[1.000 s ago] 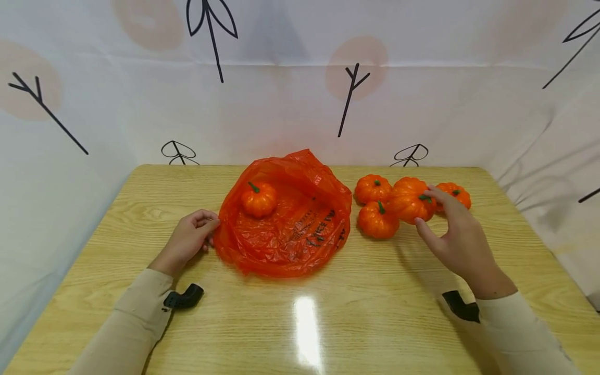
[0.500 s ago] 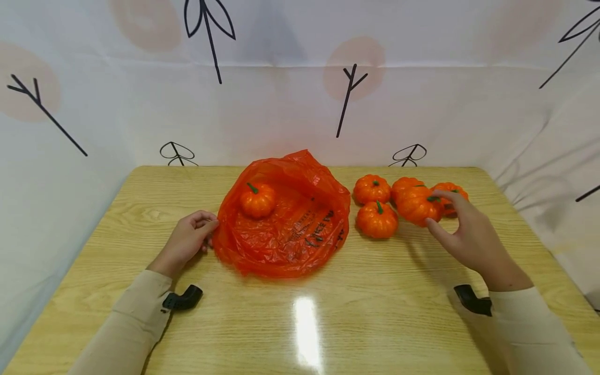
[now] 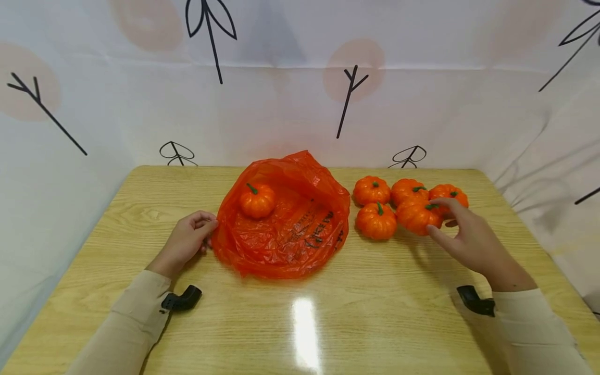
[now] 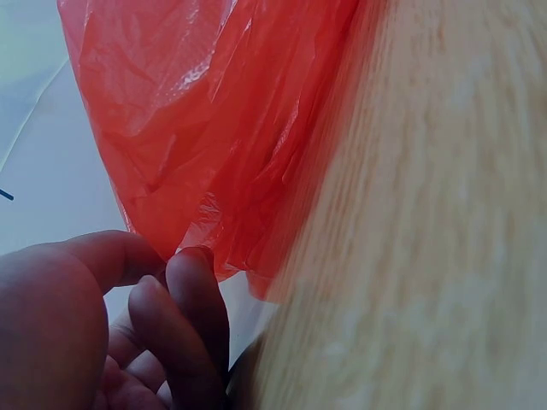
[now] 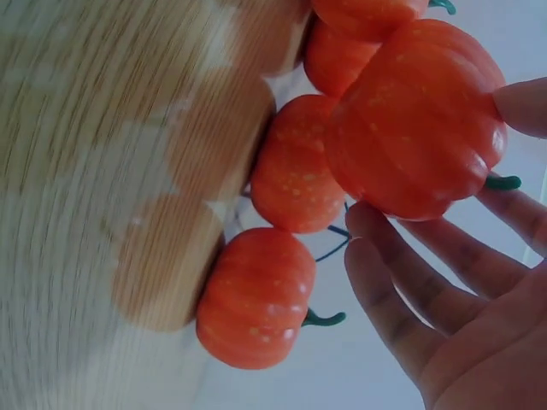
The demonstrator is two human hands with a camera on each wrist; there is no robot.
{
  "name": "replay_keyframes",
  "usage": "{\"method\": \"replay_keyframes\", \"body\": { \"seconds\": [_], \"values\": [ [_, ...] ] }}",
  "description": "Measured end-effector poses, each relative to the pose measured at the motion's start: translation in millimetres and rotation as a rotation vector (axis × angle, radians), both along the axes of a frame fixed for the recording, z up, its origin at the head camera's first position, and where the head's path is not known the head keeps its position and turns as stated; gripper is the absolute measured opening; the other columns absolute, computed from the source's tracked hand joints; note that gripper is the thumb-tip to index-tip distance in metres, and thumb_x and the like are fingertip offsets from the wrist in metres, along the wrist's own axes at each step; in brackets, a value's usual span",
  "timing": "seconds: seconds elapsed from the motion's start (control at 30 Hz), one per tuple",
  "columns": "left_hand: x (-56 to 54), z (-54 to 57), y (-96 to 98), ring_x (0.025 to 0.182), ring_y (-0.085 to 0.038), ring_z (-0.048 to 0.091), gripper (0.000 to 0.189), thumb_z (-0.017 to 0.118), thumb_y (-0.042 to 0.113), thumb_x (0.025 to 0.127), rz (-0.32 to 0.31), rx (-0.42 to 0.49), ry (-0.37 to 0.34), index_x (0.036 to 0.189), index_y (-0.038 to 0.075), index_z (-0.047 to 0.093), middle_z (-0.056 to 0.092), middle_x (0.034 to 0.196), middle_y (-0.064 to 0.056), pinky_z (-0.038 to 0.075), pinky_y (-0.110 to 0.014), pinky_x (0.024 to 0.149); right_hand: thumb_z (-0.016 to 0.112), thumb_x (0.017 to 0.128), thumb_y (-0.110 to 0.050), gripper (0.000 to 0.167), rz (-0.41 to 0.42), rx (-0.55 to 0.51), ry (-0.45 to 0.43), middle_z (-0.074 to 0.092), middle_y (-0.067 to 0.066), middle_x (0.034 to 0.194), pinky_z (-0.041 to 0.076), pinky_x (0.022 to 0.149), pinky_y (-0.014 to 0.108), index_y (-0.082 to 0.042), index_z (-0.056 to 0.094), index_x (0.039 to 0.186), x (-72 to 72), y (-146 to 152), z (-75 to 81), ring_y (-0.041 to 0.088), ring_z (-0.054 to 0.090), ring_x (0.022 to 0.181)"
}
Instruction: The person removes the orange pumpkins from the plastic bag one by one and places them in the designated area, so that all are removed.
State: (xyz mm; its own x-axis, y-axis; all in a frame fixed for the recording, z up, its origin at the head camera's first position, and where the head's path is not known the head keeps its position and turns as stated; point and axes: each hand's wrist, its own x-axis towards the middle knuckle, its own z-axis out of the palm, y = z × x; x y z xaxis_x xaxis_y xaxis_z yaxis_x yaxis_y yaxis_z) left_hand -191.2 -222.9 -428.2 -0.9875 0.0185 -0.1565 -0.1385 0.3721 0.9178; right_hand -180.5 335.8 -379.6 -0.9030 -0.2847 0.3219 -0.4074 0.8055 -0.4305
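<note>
My left hand pinches the left edge of a red plastic bag, thumb against fingers, clear in the left wrist view on the bag's film. The bag lies spread with its mouth wide, and one toy pumpkin with a green stem sits at its left inside. On the right, my right hand holds another orange pumpkin between thumb and fingers, also large in the right wrist view as the held pumpkin. Whether its underside touches the table is unclear.
Around the held pumpkin are a front-left pumpkin, a back-left pumpkin, a back-middle pumpkin and a back-right pumpkin. All rest on a wooden table before a patterned white cloth.
My right hand has moved right and towards me with its pumpkin, then lowered it in front of the back row, beside the front-left pumpkin. The left hand and bag stay put.
</note>
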Motion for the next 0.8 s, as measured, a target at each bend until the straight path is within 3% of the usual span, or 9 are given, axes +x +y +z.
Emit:
{"method": "replay_keyframes", "body": {
  "seconds": [0.2, 0.43, 0.8],
  "values": [
    [-0.5, 0.8, 0.5, 0.061, -0.012, 0.055, 0.032, 0.057, 0.029, 0.103, -0.001, -0.006, -0.001, 0.118, 0.001, 0.054, 0.061, 0.08, 0.007, 0.051, -0.024, 0.054, 0.071, 0.092, -0.015, 0.05, 0.009, 0.01, -0.028, 0.063, 0.025, 0.12, 0.045, 0.073, 0.014, -0.003, 0.05, 0.135, -2.4, 5.2, -1.1, 0.037, 0.064, 0.091],
    [-0.7, 0.2, -0.1, 0.061, -0.012, 0.056, 0.033, 0.057, 0.03, 0.103, -0.004, -0.008, -0.007, 0.118, 0.001, 0.054, 0.062, 0.08, 0.007, 0.052, -0.024, 0.054, 0.071, 0.092, -0.016, 0.048, 0.005, 0.014, -0.074, 0.066, 0.023, 0.113, 0.047, 0.073, 0.016, -0.003, 0.05, 0.134, -3.4, 7.9, -5.0, 0.037, 0.064, 0.093],
    [-0.2, 0.0, 0.6, 0.058, -0.012, 0.057, 0.031, 0.058, 0.029, 0.103, 0.0, 0.02, -0.01, 0.117, 0.002, 0.054, 0.063, 0.081, 0.009, 0.051, -0.024, 0.053, 0.075, 0.089, -0.009, 0.051, 0.03, 0.03, -0.067, 0.061, 0.027, 0.12, 0.055, 0.074, 0.031, 0.002, 0.051, 0.132, -9.5, 7.4, -14.6, 0.038, 0.062, 0.095]
  ]
}}
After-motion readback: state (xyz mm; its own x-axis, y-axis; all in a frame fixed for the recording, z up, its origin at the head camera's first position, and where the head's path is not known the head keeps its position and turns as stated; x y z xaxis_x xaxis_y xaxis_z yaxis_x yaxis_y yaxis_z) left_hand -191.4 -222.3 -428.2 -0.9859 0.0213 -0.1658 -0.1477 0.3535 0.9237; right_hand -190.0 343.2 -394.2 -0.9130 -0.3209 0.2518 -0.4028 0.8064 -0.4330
